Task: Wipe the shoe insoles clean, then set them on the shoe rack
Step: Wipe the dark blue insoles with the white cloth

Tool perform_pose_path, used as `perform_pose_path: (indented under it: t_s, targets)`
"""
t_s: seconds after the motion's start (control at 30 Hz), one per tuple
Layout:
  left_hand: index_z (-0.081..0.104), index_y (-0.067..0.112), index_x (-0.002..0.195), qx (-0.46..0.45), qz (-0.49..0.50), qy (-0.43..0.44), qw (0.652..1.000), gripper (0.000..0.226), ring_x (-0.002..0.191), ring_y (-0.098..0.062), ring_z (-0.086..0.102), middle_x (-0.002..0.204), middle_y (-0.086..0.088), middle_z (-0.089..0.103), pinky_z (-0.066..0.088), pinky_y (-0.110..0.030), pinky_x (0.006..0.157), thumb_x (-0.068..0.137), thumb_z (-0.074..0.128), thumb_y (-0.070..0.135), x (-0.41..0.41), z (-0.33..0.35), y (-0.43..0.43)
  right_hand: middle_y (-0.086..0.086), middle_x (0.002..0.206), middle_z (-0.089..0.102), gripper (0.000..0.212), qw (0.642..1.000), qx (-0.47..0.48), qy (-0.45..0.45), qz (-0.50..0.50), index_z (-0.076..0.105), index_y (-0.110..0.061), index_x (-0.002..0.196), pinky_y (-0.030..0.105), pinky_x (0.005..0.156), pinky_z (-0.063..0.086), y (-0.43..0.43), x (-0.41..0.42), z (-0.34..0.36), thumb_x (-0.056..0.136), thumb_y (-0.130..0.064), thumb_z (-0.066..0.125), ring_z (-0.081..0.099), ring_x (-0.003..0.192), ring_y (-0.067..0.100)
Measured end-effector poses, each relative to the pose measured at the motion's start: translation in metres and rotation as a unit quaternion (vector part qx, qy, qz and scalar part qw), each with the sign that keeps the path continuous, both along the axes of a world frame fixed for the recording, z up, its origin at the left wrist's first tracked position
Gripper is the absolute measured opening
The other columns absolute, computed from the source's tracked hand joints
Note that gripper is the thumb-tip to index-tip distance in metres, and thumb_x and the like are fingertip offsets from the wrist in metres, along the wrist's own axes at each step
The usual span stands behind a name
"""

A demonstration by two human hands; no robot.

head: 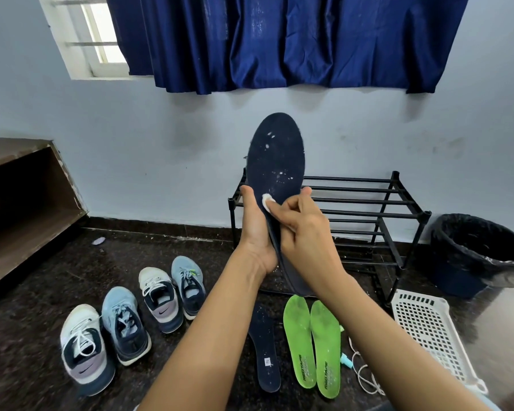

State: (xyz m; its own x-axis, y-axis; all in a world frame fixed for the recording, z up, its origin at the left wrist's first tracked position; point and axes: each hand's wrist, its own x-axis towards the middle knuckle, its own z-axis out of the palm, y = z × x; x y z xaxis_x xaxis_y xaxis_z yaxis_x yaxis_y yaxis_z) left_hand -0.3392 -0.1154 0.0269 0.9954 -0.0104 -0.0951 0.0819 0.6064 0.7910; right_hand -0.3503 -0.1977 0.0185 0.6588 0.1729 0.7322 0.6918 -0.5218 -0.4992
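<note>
My left hand (254, 229) grips a dark navy insole (276, 155) upright in front of me, toe end up, with white specks on its surface. My right hand (304, 229) pinches a small white cotton pad (267, 200) against the insole's lower middle. On the dark floor below lie another navy insole (264, 348) and two bright green insoles (298, 339) (327, 348) side by side. The black metal shoe rack (365, 203) stands against the wall just behind the held insole, and its bars are bare.
Several sneakers (122, 324) sit on the floor at the left. A white plastic basket (428, 330) lies at the right, a black-lined bin (481, 250) behind it. A brown wooden shelf (21, 203) is at far left. A small teal bottle (346, 360) and white cord lie by the green insoles.
</note>
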Motion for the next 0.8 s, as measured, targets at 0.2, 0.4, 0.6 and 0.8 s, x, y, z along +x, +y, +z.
perform_pose_path:
  t_s: [0.2, 0.4, 0.6, 0.8]
  targets:
    - [0.067, 0.005, 0.113, -0.025, -0.031, 0.017, 0.999, 0.089, 0.112, -0.024, 0.064, 0.116, -0.012, 0.070, 0.048, -0.032, 0.098, 0.093, 0.011, 0.071, 0.002, -0.003, 0.000, 0.002, 0.079, 0.047, 0.028, 1.000, 0.012, 0.008, 0.011, 0.072, -0.011, 0.107, 0.006, 0.072, 0.035, 0.001, -0.009, -0.008, 0.086, -0.003, 0.055, 0.051, 0.072, 0.016]
    - [0.063, 0.007, 0.123, -0.008, -0.028, 0.013, 0.999, 0.089, 0.109, -0.024, 0.065, 0.121, -0.016, 0.067, 0.049, -0.033, 0.096, 0.093, 0.008, 0.071, 0.002, -0.004, -0.007, 0.003, 0.080, 0.046, 0.029, 1.000, 0.001, 0.013, -0.014, 0.072, -0.010, 0.105, 0.011, 0.070, 0.034, 0.006, 0.002, 0.004, 0.086, -0.010, 0.051, 0.051, 0.074, 0.020]
    - [0.063, 0.004, 0.118, -0.028, -0.019, 0.017, 0.999, 0.082, 0.099, -0.023, 0.068, 0.109, -0.014, 0.071, 0.054, -0.030, 0.085, 0.096, 0.013, 0.065, 0.006, -0.007, 0.007, 0.005, 0.082, 0.055, 0.027, 0.999, 0.021, 0.032, 0.034, 0.073, -0.012, 0.105, 0.002, 0.073, 0.036, 0.002, -0.012, -0.008, 0.086, -0.007, 0.054, 0.056, 0.075, 0.014]
    - [0.053, 0.003, 0.135, -0.073, -0.005, 0.006, 0.997, 0.076, 0.088, -0.022, 0.064, 0.105, -0.014, 0.069, 0.047, -0.030, 0.078, 0.096, 0.020, 0.059, 0.006, 0.002, 0.023, -0.001, 0.079, 0.054, 0.026, 0.996, 0.007, 0.042, 0.081, 0.074, -0.014, 0.102, 0.003, 0.069, 0.034, -0.005, -0.024, -0.017, 0.084, -0.009, 0.057, 0.052, 0.074, 0.006]
